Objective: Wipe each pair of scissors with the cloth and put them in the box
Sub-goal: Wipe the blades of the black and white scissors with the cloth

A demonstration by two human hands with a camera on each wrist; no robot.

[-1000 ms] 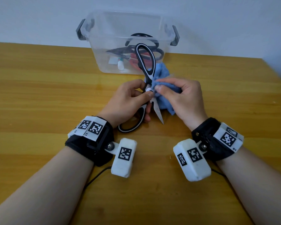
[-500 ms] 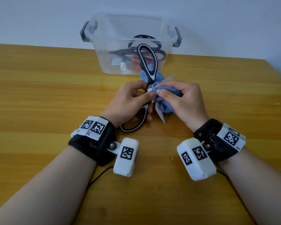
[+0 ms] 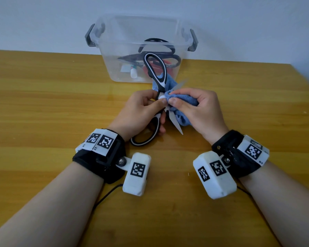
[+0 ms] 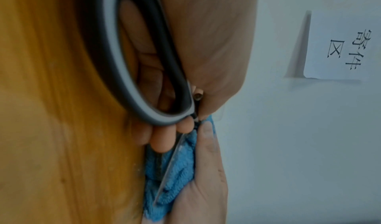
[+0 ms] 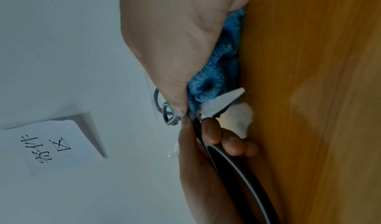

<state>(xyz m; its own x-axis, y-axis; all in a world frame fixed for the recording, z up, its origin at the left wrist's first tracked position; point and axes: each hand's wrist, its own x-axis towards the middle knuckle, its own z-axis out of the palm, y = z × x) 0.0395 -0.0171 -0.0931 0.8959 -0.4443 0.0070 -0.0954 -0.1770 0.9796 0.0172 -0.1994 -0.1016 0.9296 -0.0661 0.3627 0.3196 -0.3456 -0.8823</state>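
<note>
A large pair of black-and-white scissors (image 3: pixel 156 73) is spread wide open above the table, in front of the clear plastic box (image 3: pixel 114 50). My left hand (image 3: pixel 141 111) grips the scissors at the pivot and lower handle (image 4: pixel 132 61). My right hand (image 3: pixel 194 107) pinches a bunched blue cloth (image 3: pixel 184 102) against the pivot, with the cloth wrapped round the far blade (image 3: pixel 180 85). The near blade (image 3: pixel 176 123) points down towards me, bare. In the right wrist view the cloth (image 5: pixel 212 84) sits under my thumb beside a blade (image 5: pixel 224 100).
Inside the box lie several other scissors (image 3: pixel 159 52), black-handled ones and a red one, plus a small white bottle (image 3: pixel 133 73). The box has grey clip handles (image 3: pixel 90 37). The wooden table (image 3: pixel 43 104) extends left and right; a wall stands behind.
The cloth hand has worked in towards the pivot, bunching the cloth tighter there. The far blade tip now shows beyond the cloth. The scissors stay held in the same place.
</note>
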